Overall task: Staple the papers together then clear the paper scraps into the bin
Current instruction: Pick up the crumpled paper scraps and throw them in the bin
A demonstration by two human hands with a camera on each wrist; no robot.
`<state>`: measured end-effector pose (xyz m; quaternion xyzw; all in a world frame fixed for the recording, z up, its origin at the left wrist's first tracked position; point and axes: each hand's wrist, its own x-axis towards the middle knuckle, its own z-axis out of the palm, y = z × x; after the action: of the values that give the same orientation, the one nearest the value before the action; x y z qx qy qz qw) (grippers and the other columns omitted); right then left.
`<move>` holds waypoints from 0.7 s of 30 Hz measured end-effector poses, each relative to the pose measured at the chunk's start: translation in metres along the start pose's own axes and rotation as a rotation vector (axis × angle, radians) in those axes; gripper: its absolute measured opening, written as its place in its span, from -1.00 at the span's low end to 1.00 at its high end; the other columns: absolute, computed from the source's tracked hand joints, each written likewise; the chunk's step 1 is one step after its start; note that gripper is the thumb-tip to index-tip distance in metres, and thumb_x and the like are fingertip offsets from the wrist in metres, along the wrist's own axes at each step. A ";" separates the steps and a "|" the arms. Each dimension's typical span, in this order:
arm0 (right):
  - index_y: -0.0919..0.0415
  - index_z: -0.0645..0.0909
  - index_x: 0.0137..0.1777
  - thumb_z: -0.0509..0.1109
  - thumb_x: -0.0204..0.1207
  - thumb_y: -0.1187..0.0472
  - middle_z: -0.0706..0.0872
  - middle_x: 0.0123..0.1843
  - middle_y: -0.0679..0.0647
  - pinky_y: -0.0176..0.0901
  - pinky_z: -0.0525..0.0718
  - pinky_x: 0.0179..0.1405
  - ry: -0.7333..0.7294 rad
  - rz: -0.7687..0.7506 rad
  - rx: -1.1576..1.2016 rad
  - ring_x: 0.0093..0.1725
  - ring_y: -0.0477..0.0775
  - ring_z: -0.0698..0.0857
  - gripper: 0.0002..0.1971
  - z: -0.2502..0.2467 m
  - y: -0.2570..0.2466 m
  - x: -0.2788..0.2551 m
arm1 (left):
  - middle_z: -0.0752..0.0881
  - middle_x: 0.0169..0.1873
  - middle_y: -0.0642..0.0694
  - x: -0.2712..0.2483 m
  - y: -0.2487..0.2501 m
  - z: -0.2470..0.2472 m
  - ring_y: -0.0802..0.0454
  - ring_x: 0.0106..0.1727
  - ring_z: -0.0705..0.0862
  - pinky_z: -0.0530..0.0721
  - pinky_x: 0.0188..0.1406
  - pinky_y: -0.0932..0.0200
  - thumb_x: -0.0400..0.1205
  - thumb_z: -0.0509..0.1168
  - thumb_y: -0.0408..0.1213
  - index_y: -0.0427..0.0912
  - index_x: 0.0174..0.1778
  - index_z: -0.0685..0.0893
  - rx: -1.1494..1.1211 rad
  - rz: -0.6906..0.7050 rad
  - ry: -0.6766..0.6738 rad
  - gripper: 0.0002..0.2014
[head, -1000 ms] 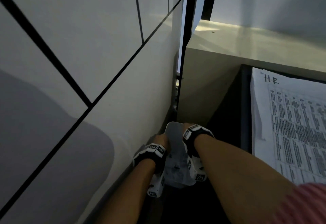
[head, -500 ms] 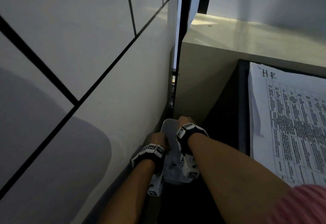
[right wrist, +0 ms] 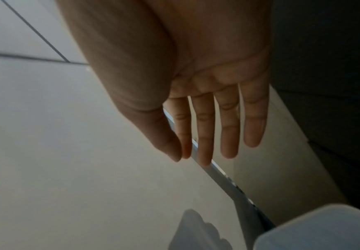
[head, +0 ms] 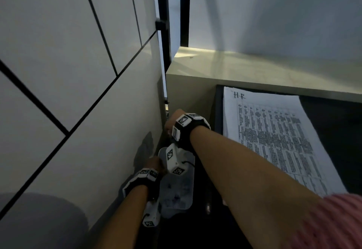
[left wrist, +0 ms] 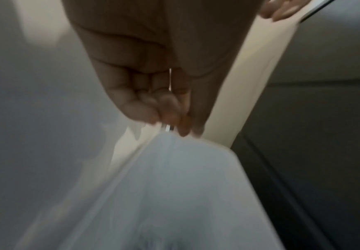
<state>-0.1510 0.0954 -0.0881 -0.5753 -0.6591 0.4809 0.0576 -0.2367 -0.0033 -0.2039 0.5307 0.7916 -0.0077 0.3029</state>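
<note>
A white plastic bin [head: 191, 186] stands on the floor in the narrow gap between the tiled wall and a cabinet, with dark specks inside. My left hand [head: 154, 163] is at its left rim. In the left wrist view its curled fingers [left wrist: 168, 125] pinch the bin's rim [left wrist: 196, 145], though the picture is blurred. My right hand [head: 172, 119] is raised above the bin's far end. The right wrist view shows the right hand [right wrist: 196, 157] with straight fingers and nothing in it, the bin's corner [right wrist: 324, 228] below it. A printed sheet marked "H-R" [head: 274, 140] lies on a dark surface at the right.
A tiled wall [head: 78, 72] with dark joints closes the left side. A cream cabinet top [head: 254, 68] sits behind the printed sheet. A dark vertical frame [head: 164, 33] runs up from the gap, which is tight around the bin.
My right hand has let go of the bin and risen away from it with its fingers straightened. The left hand has stayed at the rim. The view has shifted slightly.
</note>
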 end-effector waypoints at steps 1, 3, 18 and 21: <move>0.36 0.61 0.26 0.43 0.41 0.25 0.65 0.09 0.21 -0.08 0.64 0.11 0.017 -0.020 -0.021 0.00 0.09 0.54 -0.59 -0.006 -0.006 -0.005 | 0.51 0.46 -0.32 -0.005 0.005 -0.008 -0.27 0.45 0.53 0.51 0.47 -0.02 0.69 0.17 -0.34 -0.46 0.44 0.47 0.078 0.000 0.009 -0.59; 0.31 0.72 -0.14 0.46 0.29 0.20 0.69 -0.17 0.15 -0.08 0.66 -0.16 0.080 -0.060 -0.146 -0.14 0.16 0.67 -0.80 -0.020 -0.014 -0.019 | 0.54 0.43 -0.25 -0.018 0.014 -0.028 -0.22 0.49 0.49 0.40 0.51 0.03 0.69 0.17 -0.18 -0.36 0.42 0.51 0.156 0.027 0.064 -0.56; 0.21 0.76 0.09 0.41 0.51 0.15 0.78 0.13 0.09 -0.20 0.66 -0.13 0.338 -0.220 -0.400 -0.07 -0.04 0.65 -0.77 -0.191 0.096 -0.223 | 0.78 0.04 -0.14 -0.179 0.192 -0.123 -0.08 0.04 0.71 0.60 0.02 0.18 0.60 0.29 -0.24 -0.19 0.08 0.73 0.113 0.586 0.351 -0.79; 0.21 0.77 0.07 0.42 0.50 0.19 0.79 0.14 0.08 -0.25 0.61 0.00 0.428 -0.088 -0.374 0.00 -0.03 0.69 -0.79 -0.224 0.152 -0.249 | 0.78 0.04 -0.06 -0.197 0.237 -0.108 -0.01 0.01 0.70 0.57 0.03 0.22 0.60 0.28 -0.20 -0.12 0.10 0.73 0.166 0.707 0.328 -0.79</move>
<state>0.1790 0.0011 0.0433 -0.6353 -0.7335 0.2157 0.1089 -0.0374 -0.0287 0.0534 0.7873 0.5946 0.1178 0.1127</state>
